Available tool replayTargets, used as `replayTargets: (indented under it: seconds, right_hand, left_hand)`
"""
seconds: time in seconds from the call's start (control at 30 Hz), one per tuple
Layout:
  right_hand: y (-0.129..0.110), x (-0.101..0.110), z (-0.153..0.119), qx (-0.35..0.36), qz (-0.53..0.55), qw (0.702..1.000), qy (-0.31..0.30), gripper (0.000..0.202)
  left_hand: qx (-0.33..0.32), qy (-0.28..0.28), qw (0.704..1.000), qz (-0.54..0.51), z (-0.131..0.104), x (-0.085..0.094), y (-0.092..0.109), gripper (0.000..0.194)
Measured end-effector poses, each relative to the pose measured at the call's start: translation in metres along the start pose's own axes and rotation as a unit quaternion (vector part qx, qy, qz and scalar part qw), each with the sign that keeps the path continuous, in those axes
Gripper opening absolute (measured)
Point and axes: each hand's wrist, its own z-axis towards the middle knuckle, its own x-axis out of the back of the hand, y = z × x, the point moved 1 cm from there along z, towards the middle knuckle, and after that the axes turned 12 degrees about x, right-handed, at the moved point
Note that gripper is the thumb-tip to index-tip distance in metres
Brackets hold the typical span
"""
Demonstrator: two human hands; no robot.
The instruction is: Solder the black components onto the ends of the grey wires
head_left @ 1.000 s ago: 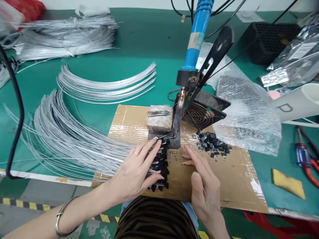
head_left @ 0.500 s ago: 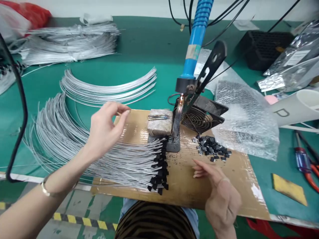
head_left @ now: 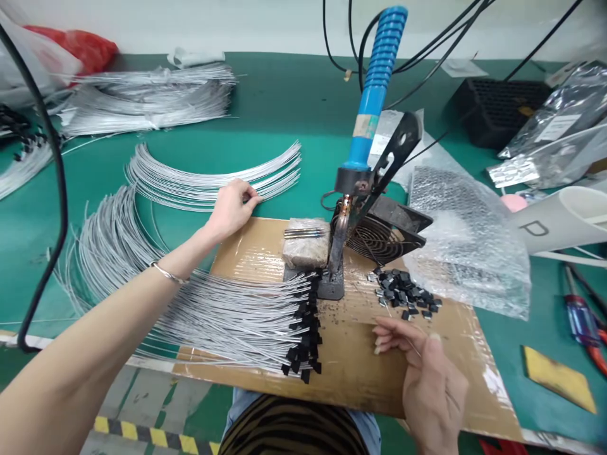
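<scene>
My left hand (head_left: 236,207) reaches to the front edge of a loose fan of white wires (head_left: 190,183), its thumb and forefinger pinched at a wire near the right ends. My right hand (head_left: 431,379) is half curled above the cardboard (head_left: 360,366), with a thin silvery strand, apparently solder wire (head_left: 415,347), running through its fingers. Just beyond it lies a pile of small black connectors (head_left: 403,291). Under my left forearm lies a large bundle of grey-white wires (head_left: 237,316), with black connectors (head_left: 306,335) on their right ends.
A blue-handled soldering iron (head_left: 370,101) stands in a holder beside a wrapped block (head_left: 307,249) with metal pieces on top. Behind it is a small black fan (head_left: 384,234). Bubble wrap (head_left: 465,246), a yellow sponge (head_left: 559,378) and a screwdriver (head_left: 579,316) lie on the right.
My left hand has moved up and right to the fan of wires, and its fingertips have closed. My right hand stays near the connector pile. The camera view has shifted slightly.
</scene>
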Motion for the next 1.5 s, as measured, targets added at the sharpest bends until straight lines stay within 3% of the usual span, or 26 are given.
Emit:
replayTargets:
  seconds: [0.17,0.3,0.53,0.6,0.7,0.87,0.97,1.13,1.33,1.5]
  right_hand:
    - [-0.004,0.0,-0.002,-0.023,-0.019,1.0,0.003,0.059]
    - [-0.004,-0.001,-0.003,-0.019,-0.018,1.0,0.009,0.056]
    - [-0.002,-0.001,-0.003,-0.012,-0.017,1.0,0.01,0.055]
    - [-0.004,-0.003,-0.002,-0.01,-0.018,1.0,0.007,0.054]
    - [-0.007,-0.005,-0.002,-0.004,-0.028,1.0,0.004,0.054]
    - [-0.011,-0.005,-0.003,-0.01,-0.051,0.999,-0.001,0.055]
    - [-0.013,-0.004,-0.003,-0.009,-0.062,0.998,-0.007,0.056]
    - [-0.02,-0.007,-0.001,-0.027,-0.086,0.996,-0.001,0.057]
    - [-0.026,-0.01,0.001,-0.016,-0.087,0.996,-0.004,0.056]
    - [-0.024,-0.01,0.0,-0.022,-0.1,0.995,-0.006,0.056]
  left_hand:
    - [0.017,0.044,0.992,-0.114,-0.001,0.019,0.003,0.015]
    - [0.03,0.028,0.984,-0.172,-0.005,0.035,0.011,0.012]
    - [0.024,0.025,0.986,-0.161,-0.035,0.061,0.026,0.021]
    - [0.019,0.037,0.99,-0.131,-0.038,0.058,0.025,0.021]
    - [0.011,0.051,0.996,-0.07,-0.03,0.041,0.019,0.019]
    - [-0.006,0.012,1.0,0.012,-0.008,-0.001,0.011,0.036]
    - [-0.014,-0.006,0.999,0.032,-0.004,-0.014,0.01,0.038]
    - [0.002,-0.015,1.0,0.02,-0.004,-0.009,0.009,0.038]
    - [0.049,-0.028,0.996,-0.065,-0.001,0.007,0.012,0.038]
    - [0.053,-0.036,0.99,-0.129,-0.005,0.02,0.023,0.031]
